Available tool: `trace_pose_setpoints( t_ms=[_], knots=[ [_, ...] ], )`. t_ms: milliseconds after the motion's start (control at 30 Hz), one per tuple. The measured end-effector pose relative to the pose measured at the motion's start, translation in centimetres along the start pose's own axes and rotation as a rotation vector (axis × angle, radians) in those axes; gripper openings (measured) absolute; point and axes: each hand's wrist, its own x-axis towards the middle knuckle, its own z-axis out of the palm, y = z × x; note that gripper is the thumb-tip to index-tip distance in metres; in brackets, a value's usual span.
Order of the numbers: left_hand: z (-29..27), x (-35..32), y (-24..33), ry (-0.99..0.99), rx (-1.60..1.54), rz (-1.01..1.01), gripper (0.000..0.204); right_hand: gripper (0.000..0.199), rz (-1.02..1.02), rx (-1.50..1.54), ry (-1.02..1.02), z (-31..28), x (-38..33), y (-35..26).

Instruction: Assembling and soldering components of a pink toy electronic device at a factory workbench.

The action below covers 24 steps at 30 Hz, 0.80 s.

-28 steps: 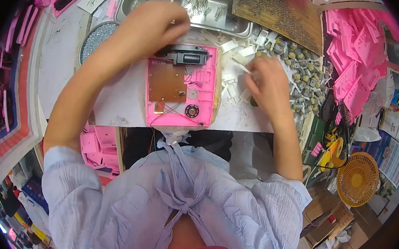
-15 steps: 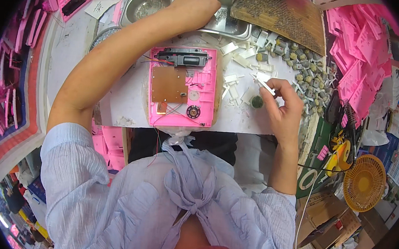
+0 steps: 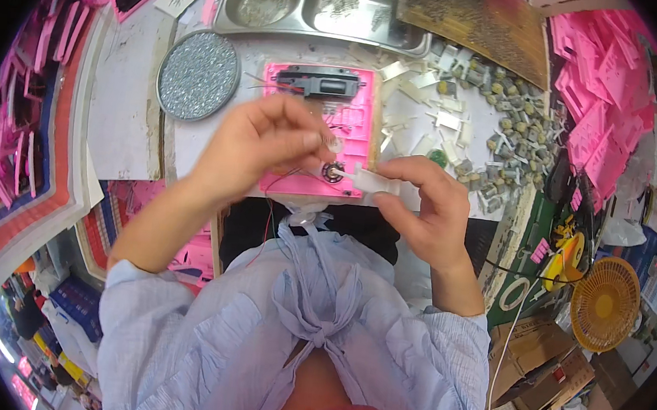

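the white part [image 3: 376,182] is located above the lower right edge of the pink case [image 3: 357,147], lying sideways with its thin end toward the left. it is gripped by the right hand [image 3: 431,206]: thumb below, index finger above, spaced narrowly by the thickness of the part. whether the part touches the case cannot be told.

the thin end lies over the speaker [image 3: 332,173], a round black unit at the lower part of the case. the left hand [image 3: 268,139] is positioned over the left half of the case, palm side hidden. its fingers are curled; thumb and index finger are drawn close together, their tips near the speaker and well clear of a wide spread. whether a small item is pinched between them cannot be told.

the black module [image 3: 319,84] is seated across the top of the case. thin wires [image 3: 269,214] hang over the lower edge.

the case rests flat on the white table [image 3: 181,151]. to its left: a round dish [image 3: 159,77], filled with small grey metal pieces. beyond the case: a metal tray [image 3: 300,6] with compartments. to the right: loose white pieces [image 3: 448,122], then grey blocks [image 3: 518,132]. at far right: a heap of pink panels [image 3: 599,104], with a yellow basket [image 3: 605,303] lower down.
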Motion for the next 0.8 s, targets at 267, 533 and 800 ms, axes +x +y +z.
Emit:
trace_pose_setpoints(
  t_ms=[267, 533, 800],
  knots=[
    [-0.3, -1.9, -4.2, 0.023, -0.308, -0.044, 0.015, 0.036, -0.319, -0.262, -0.009, 1.2, 1.1, 0.4],
    [0.3, -1.8, -2.3, -0.138, 0.047, -0.119, 0.020, 0.035, -0.433, -0.316, -0.203, 0.4, 1.6, 0.5],
    [1.9, 4.9, -2.2, 0.036, 1.420, 0.559, 0.019, 0.037, -0.257, 0.025, -0.081, -0.9, -0.5, 2.4]
  ],
)
